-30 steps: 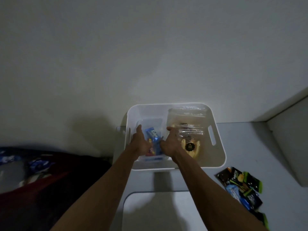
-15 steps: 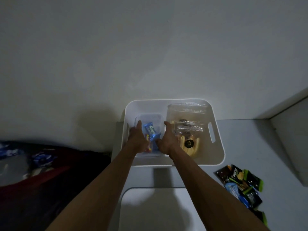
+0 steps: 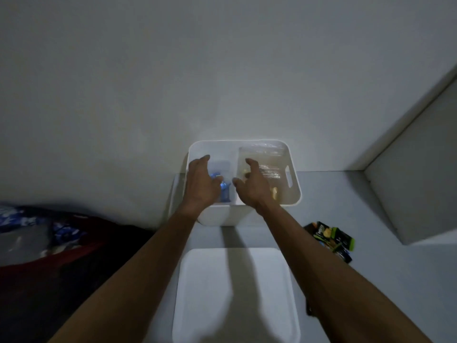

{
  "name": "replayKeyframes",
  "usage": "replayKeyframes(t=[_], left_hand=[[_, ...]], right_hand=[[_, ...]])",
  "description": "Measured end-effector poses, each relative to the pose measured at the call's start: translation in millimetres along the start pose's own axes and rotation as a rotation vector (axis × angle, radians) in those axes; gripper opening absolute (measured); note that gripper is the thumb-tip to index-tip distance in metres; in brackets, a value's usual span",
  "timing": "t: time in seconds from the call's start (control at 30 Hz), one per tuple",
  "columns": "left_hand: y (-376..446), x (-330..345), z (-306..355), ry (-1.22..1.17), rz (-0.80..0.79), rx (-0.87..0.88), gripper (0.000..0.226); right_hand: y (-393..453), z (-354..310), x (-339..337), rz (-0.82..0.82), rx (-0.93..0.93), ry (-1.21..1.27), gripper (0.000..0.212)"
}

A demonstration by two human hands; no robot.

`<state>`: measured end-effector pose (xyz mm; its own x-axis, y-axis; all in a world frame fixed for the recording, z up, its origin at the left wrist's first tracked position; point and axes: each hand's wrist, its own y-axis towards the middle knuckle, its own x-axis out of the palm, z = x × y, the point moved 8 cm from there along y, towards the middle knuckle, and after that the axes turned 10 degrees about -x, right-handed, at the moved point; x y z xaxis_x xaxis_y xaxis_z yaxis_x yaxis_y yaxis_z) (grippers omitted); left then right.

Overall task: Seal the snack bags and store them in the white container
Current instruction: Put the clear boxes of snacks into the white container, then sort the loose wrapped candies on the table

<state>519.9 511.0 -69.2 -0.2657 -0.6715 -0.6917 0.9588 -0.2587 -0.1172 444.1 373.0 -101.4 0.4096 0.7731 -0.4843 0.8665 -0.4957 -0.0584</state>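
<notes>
The white container [image 3: 294, 191] stands against the wall on the grey surface. In its left half lies a clear bag of blue-wrapped snacks [image 3: 225, 191]. Its right half holds another clear bag with yellowish snacks [image 3: 268, 160]. My left hand [image 3: 201, 184] hovers above the blue-snack bag, fingers spread, holding nothing. My right hand [image 3: 254, 185] hangs beside it over the middle of the container, fingers curled apart, also without anything in it. Both hands hide part of the bags.
A white lid [image 3: 235, 293] lies flat in front of the container, under my forearms. Several loose dark and green snack packets [image 3: 331, 240] lie to the right. A grey block [image 3: 415, 199] stands at far right. Dark cloth and bags [image 3: 37, 243] fill the left.
Both hands have let go of the blue-snack bag, which now rests in the container, and have lifted above it with fingers apart.
</notes>
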Motion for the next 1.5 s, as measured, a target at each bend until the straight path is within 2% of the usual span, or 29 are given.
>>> replayKeyframes(t=[0.1, 0.2, 0.47, 0.6, 0.7, 0.93, 1.1, 1.23, 1.33, 1.5], left_hand=[[-44, -11, 8, -0.055, 0.074, 0.072, 0.061], [-94, -5, 14, -0.164, 0.083, 0.112, 0.056], [-204, 54, -12, -0.219, -0.027, 0.072, 0.058], [-240, 101, -20, -0.193, -0.107, 0.036, 0.059], [-264, 147, -22, -0.151, -0.162, 0.017, 0.061], [-305, 259, -20, -0.010, -0.203, -0.041, 0.063], [-309, 325, -22, 0.157, -0.122, -0.045, 0.063], [-302, 354, -29, 0.303, -0.039, -0.082, 0.059], [-298, 368, -34, 0.424, -0.022, -0.084, 0.063], [-300, 379, -36, 0.555, 0.012, -0.056, 0.063]], right_hand=[[-46, -7, -39, 0.062, -0.048, -0.030, 0.065], [-96, 2, -82, 0.119, -0.048, -0.048, 0.061], [-220, 91, -192, 0.280, 0.099, -0.116, 0.055], [-255, 144, -218, 0.320, 0.151, -0.195, 0.054], [-264, 177, -218, 0.259, 0.106, -0.279, 0.055], [-228, 264, -193, -0.037, 0.041, -0.405, 0.066], [-185, 304, -167, -0.213, -0.187, -0.546, 0.079], [-166, 332, -150, -0.341, -0.321, -0.663, 0.087], [-166, 340, -147, -0.366, -0.402, -0.718, 0.086], [-184, 348, -163, -0.308, -0.456, -0.716, 0.067]])
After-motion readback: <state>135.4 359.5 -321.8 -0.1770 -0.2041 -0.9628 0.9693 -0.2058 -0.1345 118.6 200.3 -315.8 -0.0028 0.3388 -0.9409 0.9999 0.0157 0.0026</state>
